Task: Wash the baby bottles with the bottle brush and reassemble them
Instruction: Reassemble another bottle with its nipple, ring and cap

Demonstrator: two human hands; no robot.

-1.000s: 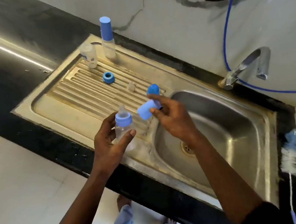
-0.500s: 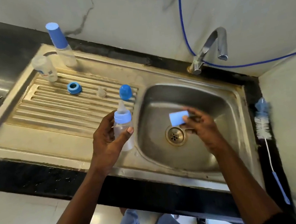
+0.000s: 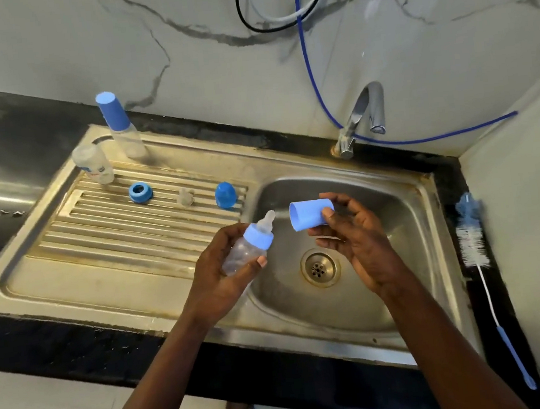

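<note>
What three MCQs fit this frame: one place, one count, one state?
1. Where does the bottle brush lie?
A) in the basin
B) under the tap
C) on the dark counter right of the sink

2. How many bottles stand at the drainboard's far left corner?
A) one
B) two
C) three

3. The blue cap that the right hand holds is:
A) apart from the bottle in the left hand, open end toward the teat
B) pushed on over the teat
C) lying by the drain

Key:
1 C: the brush lies on the dark strip beside the sink's right rim.
2 B: a capped bottle and an uncapped bottle stand there.
3 A: a gap shows between cap and teat.
</note>
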